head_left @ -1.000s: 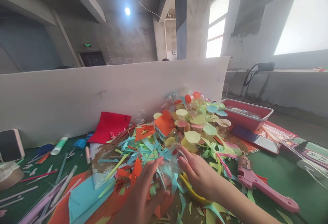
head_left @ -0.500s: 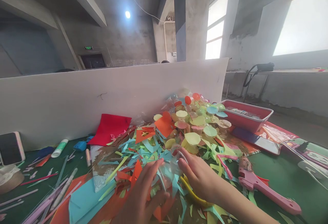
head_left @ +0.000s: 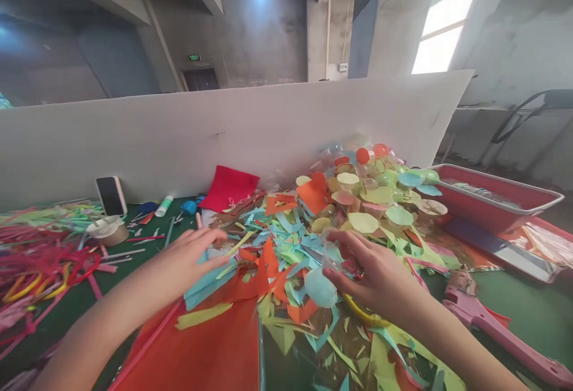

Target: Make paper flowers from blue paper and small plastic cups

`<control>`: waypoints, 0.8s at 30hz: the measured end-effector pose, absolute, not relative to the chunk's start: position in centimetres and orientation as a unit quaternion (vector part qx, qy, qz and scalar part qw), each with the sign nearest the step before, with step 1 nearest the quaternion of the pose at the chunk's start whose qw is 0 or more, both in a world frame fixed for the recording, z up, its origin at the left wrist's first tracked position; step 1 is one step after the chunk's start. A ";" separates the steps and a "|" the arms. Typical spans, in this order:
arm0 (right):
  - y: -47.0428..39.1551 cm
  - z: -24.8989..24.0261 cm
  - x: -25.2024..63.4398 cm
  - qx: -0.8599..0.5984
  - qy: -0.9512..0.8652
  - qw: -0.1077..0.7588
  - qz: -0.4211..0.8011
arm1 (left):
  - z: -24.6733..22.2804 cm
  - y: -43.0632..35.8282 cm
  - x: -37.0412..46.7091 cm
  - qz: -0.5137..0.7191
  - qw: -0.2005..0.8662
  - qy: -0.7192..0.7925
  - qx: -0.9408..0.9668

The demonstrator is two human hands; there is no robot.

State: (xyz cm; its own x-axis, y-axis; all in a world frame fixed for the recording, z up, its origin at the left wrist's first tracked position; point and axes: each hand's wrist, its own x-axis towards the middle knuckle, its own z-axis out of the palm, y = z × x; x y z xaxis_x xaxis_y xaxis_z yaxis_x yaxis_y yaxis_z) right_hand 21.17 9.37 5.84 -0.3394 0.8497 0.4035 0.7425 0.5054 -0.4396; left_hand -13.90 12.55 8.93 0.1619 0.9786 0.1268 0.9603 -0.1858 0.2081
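My right hand pinches a small clear plastic cup between thumb and fingers, above a heap of paper scraps. A round light-blue paper disc shows just below the cup; whether it is joined to the cup I cannot tell. Farther left, my left hand is open and holds nothing, its fingers stretched over folded blue paper. Behind the right hand stands a pile of clear cups topped with coloured paper discs. A yellow curved piece lies partly under my right wrist.
On the right lie a pink-handled tool and a red bin. Orange paper covers the front. Pink and yellow strips, a tape roll and a phone are at left. A white board closes off the back.
My hands were close together around the clear cup. The left has let go and moved left; the right keeps the cup. The view has turned left and down, and a blue disc now shows.
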 end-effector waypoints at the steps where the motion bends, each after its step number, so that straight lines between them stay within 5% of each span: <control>1: 9.2 5.8 21.1 -0.482 -0.823 0.290 0.077 | 7.6 12.4 -15.3 0.078 0.031 0.643 0.762; 10: 7.1 2.5 19.7 -0.461 -0.865 0.191 0.062 | -1.1 10.8 -18.3 0.128 -0.066 0.637 0.758; 16: 5.8 3.2 20.7 -0.481 -0.844 0.231 0.059 | -0.7 10.3 -17.6 0.150 -0.107 0.637 0.748; 24: 1.6 5.3 30.1 -0.521 -0.782 0.325 -0.105 | 0.2 9.6 -16.6 0.174 -0.163 0.637 0.733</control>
State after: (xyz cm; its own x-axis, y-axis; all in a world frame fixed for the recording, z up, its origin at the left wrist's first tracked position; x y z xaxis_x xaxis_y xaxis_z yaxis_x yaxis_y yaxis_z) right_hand 30.09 1.63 5.34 -0.2457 0.7472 0.6175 0.8832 0.4350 -0.1750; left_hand -16.59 9.59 0.16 0.1292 0.8771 0.4627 0.9905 -0.1360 -0.0186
